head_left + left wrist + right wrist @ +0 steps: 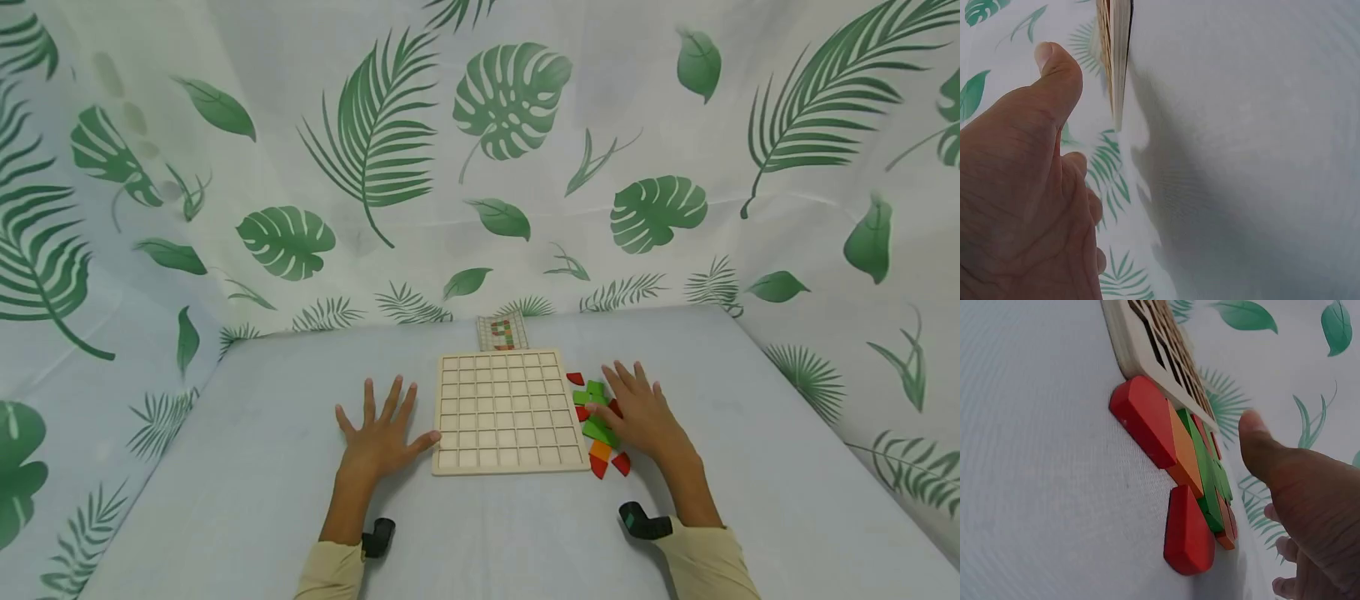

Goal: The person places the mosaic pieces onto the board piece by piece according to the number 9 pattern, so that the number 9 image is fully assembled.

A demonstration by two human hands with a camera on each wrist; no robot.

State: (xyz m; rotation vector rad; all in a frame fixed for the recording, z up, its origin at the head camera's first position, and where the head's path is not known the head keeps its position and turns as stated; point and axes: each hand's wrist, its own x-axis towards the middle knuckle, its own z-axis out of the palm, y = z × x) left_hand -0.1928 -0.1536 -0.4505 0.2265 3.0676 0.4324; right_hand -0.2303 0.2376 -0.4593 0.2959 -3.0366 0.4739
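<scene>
Our hands are apart and splayed, gripping nothing: the left hand point(377, 442) beside the wooden grid board point(507, 408) on the worktop point(247, 483), the right hand point(643, 417) over coloured blocks point(598, 432). Brushing sideways might scatter those blocks; a leftward bump could skew the board.

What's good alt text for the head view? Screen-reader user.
A person's left hand and right hand, fingers spread, flank a wooden grid board on a pale tabletop, the right partly hiding loose red, green and orange blocks. A small patterned card sits at the board's far edge; leaf-print fabric hangs behind.
</scene>
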